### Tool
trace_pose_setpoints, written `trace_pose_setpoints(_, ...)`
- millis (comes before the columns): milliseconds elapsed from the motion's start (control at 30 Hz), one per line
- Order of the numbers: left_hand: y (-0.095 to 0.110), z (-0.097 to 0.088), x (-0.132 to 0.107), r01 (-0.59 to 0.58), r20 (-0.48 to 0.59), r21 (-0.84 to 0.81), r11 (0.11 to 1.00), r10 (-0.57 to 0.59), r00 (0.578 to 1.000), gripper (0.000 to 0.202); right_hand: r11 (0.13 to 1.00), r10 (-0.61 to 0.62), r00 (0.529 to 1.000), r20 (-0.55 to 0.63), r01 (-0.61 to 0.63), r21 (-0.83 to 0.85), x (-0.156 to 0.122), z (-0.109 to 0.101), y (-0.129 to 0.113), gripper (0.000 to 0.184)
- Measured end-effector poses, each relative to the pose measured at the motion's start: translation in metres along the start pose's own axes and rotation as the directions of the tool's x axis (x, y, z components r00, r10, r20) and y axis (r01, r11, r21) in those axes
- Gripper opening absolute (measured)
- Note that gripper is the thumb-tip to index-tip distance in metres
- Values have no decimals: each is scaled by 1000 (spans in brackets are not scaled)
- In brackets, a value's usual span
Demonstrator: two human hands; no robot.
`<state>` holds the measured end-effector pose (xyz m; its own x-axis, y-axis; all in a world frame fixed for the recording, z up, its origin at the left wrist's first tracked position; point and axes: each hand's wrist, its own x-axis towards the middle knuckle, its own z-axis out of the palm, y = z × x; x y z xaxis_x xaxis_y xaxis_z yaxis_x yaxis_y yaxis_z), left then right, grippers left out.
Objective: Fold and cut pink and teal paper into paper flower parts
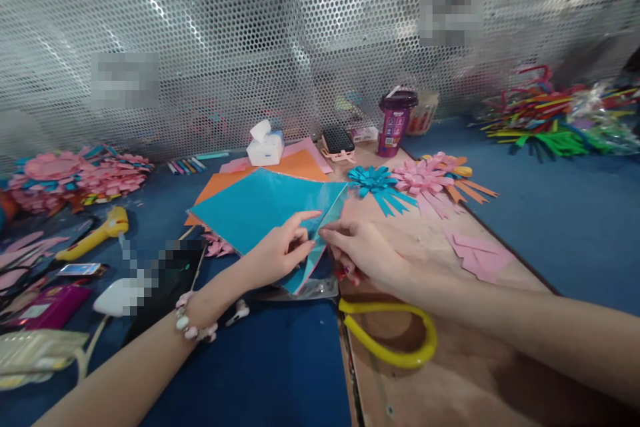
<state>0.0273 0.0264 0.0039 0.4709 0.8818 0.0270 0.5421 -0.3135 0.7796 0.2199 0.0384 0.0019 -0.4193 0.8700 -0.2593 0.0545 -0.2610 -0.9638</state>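
A glossy blue paper sheet [250, 207] lies ahead of me, apparently in clear film, its right edge folded up in a narrow strip. My left hand [287, 247], wearing a beaded bracelet [187, 323], rests on the sheet beside the fold, index finger stretched out and thumb apart from it. At the folded edge, my right hand [367, 250] pinches the strip between thumb and index finger. Orange paper [300, 163] and pink paper [307, 149] stick out from behind the blue sheet. Below the right hand is a yellow curved tube [400, 357].
Blue [373, 179] and pink ribbon flowers [423, 175] lie right of the sheet. Behind stand a tissue pack [266, 148], a phone [338, 141] and a purple cup [395, 123]. A yellow glue gun [95, 237] and cables are left. Perforated metal [225, 33] forms the back wall.
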Motion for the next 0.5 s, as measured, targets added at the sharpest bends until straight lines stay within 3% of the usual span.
trace_pose_setpoints(300,-1,-3,1,20,33,-27,999,-19,999,53,997,36,999,-1,-36,-69,-2,1,-6,31)
trace_pose_setpoints(500,0,-4,1,46,59,-57,997,-43,997,53,998,48,999,19,-47,-40,-3,1,-10,22)
